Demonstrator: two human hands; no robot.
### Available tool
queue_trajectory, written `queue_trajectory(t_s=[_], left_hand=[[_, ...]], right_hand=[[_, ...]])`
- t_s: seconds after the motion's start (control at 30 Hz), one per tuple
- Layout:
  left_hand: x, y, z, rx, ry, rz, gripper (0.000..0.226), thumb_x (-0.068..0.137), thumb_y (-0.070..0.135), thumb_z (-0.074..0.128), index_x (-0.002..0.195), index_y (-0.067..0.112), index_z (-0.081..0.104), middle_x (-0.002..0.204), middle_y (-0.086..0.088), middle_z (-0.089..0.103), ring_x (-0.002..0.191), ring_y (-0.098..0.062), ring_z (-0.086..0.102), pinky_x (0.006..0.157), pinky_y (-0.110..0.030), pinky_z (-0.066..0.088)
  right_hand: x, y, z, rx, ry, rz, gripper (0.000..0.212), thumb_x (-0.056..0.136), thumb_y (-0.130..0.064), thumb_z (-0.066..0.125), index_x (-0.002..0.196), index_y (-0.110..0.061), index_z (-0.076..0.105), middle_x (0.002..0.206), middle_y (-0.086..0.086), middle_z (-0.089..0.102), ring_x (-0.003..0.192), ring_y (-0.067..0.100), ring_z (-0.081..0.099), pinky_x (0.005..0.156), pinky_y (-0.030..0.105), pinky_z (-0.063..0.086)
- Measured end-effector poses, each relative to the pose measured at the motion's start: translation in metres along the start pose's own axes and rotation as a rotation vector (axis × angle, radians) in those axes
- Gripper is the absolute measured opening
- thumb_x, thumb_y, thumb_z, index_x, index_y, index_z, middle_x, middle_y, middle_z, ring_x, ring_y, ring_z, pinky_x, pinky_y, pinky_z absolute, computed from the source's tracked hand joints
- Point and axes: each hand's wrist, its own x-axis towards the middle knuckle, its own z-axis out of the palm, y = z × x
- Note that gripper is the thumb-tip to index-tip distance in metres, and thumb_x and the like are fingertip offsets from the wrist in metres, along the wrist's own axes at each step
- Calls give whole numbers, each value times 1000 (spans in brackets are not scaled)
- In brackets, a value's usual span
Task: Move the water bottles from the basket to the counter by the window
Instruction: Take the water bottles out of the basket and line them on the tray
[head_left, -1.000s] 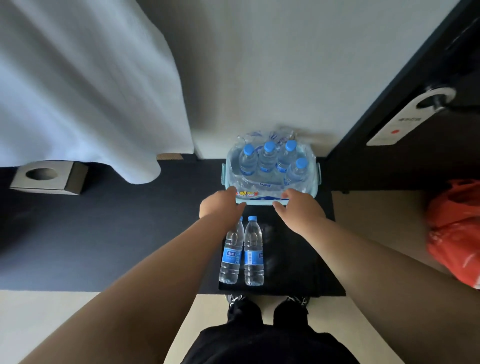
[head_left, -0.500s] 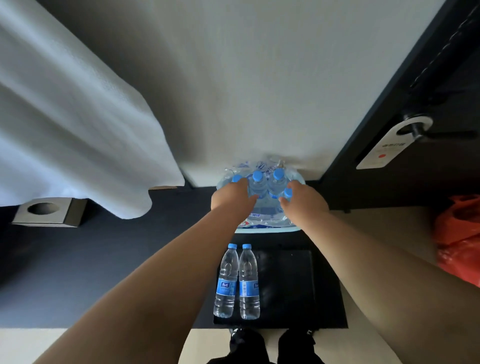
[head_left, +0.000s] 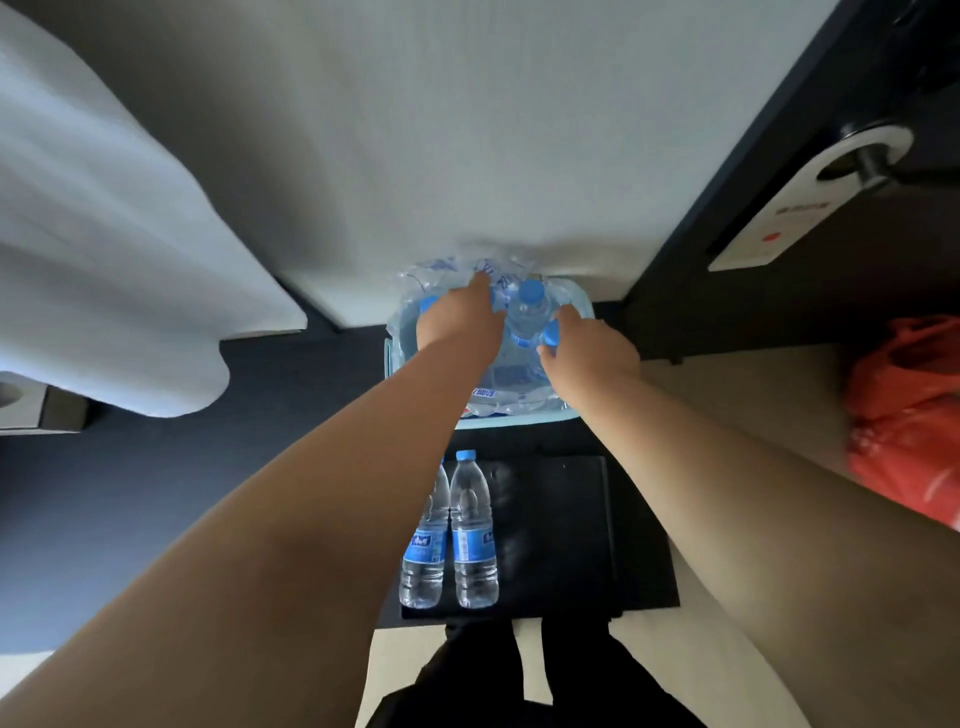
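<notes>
— What is on the dark tabletop?
— A light blue basket sits at the back, by the wall. Two water bottles stand side by side, touching, on a black mat in front of it. A small box sits far left.

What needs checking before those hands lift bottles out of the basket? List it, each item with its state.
1. Left hand over a bottle top: ok, though whether the fingers have closed is cannot tell.
2. Right hand at a blue cap: ok; firm grip, cannot tell.
3. Torn plastic wrap out of the bottles' way: not ok, it rises around them.
4. Basket steady against the wall: ok.
5. Free space on the dark surface beside the two bottles already out: ok.
6. Uncovered middle bottle upright: ok.
</notes>
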Motion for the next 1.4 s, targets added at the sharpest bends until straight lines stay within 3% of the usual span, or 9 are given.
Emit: queue_trajectory(t_s=[0.23, 0.33, 0.4, 0.53, 0.63, 0.73, 0.9, 1.17, 1.4], left_hand=[[-5, -9, 10, -40, -71, -1, 23, 105, 23, 51, 129, 20, 50, 83, -2, 52, 73, -28, 54, 53, -33, 36], [-14, -11, 4, -42, -94, 7, 32, 105, 18, 52, 136, 21, 50, 93, -6, 54, 80, -30, 55, 64, -38, 42], [-21, -12, -1, -72, -86, 0, 35, 103, 16, 52, 138, 23, 51, 94, -8, 58, 79, -30, 57, 62, -37, 41], [-45, -14, -22, -115, -42, 8, 28, 104, 30, 51, 131, 26, 54, 91, -9, 61, 77, -31, 61, 57, -35, 46], [-66, -11, -46, -151, 32, 22, 25, 103, 37, 53, 125, 25, 56, 94, -6, 66, 78, -30, 60, 63, -35, 49], [-81, -4, -74, -163, 90, 69, 26, 100, 40, 57, 120, 22, 57, 95, -5, 70, 80, -32, 66, 72, -38, 56], [-108, 6, -112, -167, 184, 148, 28, 98, 45, 61, 113, 21, 62, 87, -1, 64, 82, -31, 60, 64, -32, 43], [-164, 10, -139, -211, 336, 273, 33, 93, 50, 68, 108, 21, 66, 86, 2, 71, 78, -26, 62, 68, -34, 50], [-193, 8, -109, -130, 216, 261, 32, 90, 57, 64, 96, 26, 61, 74, 7, 62, 67, -19, 58, 56, -30, 39]], right_hand=[[-6, 4, 5, 64, 40, -12, 34, 109, -38, 52, 136, -18, 51, 108, 8, 69, 82, 28, 61, 59, 35, 41], [-14, 5, -2, 66, 32, -59, 31, 109, -33, 53, 135, -18, 52, 112, 9, 67, 90, 33, 67, 65, 40, 52], [-21, 5, -10, 91, 46, -90, 32, 108, -32, 54, 137, -17, 53, 116, 10, 67, 95, 35, 69, 73, 45, 58], [-37, 1, -35, 182, 95, -129, 31, 106, -30, 55, 134, -16, 55, 115, 11, 67, 93, 34, 66, 77, 47, 57], [-51, -6, -58, 190, 149, -165, 33, 105, -34, 57, 134, -18, 55, 108, 7, 69, 81, 26, 59, 68, 40, 52], [-67, -15, -78, 191, 198, -182, 34, 103, -36, 58, 133, -20, 57, 108, 5, 70, 82, 23, 58, 69, 39, 52], [-96, -24, -101, 275, 284, -210, 35, 99, -37, 63, 131, -23, 61, 112, 0, 72, 96, 25, 67, 79, 41, 57], [-144, -20, -128, 343, 498, -262, 26, 92, -38, 73, 111, -22, 65, 86, -7, 65, 74, 18, 62, 64, 37, 55], [-172, -9, -110, 344, 378, -245, 21, 90, -36, 73, 98, -19, 65, 79, -5, 65, 70, 21, 63, 63, 42, 57]])
